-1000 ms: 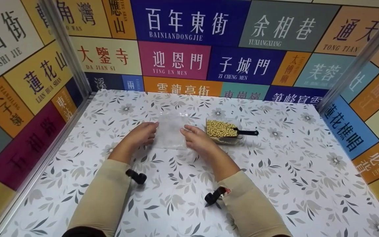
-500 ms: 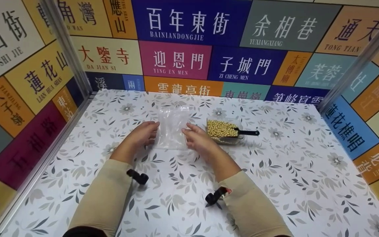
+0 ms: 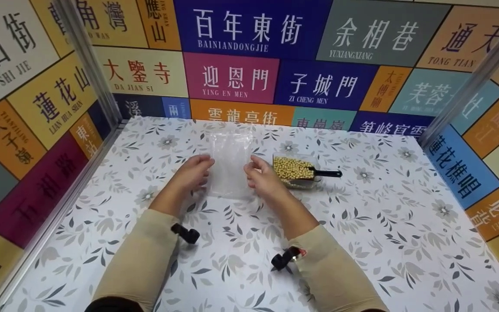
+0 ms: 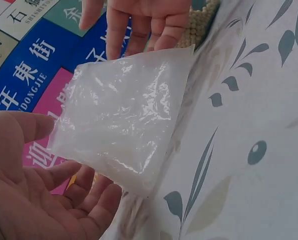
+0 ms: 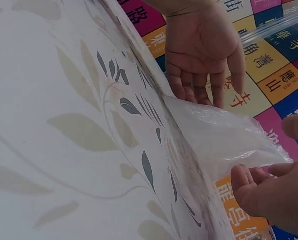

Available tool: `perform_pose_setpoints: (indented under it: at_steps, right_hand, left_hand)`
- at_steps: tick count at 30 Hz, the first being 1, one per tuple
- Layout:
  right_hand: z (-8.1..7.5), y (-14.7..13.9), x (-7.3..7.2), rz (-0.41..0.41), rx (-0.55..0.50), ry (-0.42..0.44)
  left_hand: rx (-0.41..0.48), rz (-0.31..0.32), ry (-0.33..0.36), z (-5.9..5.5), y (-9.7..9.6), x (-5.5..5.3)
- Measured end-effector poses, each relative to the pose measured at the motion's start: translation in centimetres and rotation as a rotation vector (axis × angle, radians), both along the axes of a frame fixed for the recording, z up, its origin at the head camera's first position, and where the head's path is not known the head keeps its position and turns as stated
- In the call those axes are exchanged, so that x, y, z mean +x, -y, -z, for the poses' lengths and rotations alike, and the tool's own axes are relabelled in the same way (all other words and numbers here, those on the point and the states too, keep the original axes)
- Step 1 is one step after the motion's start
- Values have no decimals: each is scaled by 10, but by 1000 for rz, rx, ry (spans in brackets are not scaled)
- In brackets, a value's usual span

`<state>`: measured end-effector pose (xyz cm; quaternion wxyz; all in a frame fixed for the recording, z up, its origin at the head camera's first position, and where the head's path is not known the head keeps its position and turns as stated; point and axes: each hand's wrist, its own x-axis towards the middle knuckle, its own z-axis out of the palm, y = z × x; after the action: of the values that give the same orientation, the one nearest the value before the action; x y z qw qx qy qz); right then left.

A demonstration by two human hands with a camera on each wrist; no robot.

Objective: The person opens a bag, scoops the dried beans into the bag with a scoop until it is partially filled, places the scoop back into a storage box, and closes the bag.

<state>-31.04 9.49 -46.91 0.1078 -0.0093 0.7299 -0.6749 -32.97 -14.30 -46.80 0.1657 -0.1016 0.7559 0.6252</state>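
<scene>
A clear plastic bag (image 3: 231, 164) stands upright between my two hands, its top toward the back wall. Beside its left edge is my left hand (image 3: 192, 173), with loosely bent fingers touching or nearly touching the plastic. In the left wrist view, the thumb and fingers of that hand lie along the edge of the bag (image 4: 121, 112). My right hand (image 3: 267, 177) is at the opposite edge, fingers relaxed. The right wrist view has its fingertips against the bag (image 5: 223, 132). Neither hand plainly pinches the plastic.
Right of my right hand, a clear container (image 3: 303, 184) holds yellow soybeans (image 3: 290, 168). A black-handled scoop (image 3: 327, 173) lies in it, handle pointing right. The table (image 3: 232, 260) has a floral cover, and walls with printed signs (image 3: 232, 78) close in its back and sides.
The bag has risen and its top edge has shifted toward the back wall. Both hands have moved very slightly with it. The soybean container has stayed put.
</scene>
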Motion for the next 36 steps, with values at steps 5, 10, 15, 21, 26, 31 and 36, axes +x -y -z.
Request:
perform_pose_setpoints:
  at_steps: [5, 10, 15, 21, 26, 31, 36]
  right_hand:
    - [-3, -6, 3, 101, 251, -183]
    - [-3, -19, 2, 205, 279, -239]
    - [-3, -32, -1, 263, 177, -235]
    - [-10, -46, 1, 274, 84, -170]
    - [-17, -60, 5, 284, 83, -189]
    - [-19, -72, 8, 307, 89, -231]
    - [-24, -83, 12, 324, 83, -199]
  left_hand:
    - [13, -27, -34, -6, -12, 5]
    - [-6, -51, -195, -5, -23, 9]
    - [-108, -81, -345, -1, -30, 7]
    - [-113, -105, -370, -5, -43, 8]
    - [-118, -102, -449, -8, -58, 8]
    - [-114, -99, -468, -8, -75, 7]
    - [-107, -101, -489, -7, -90, 6]
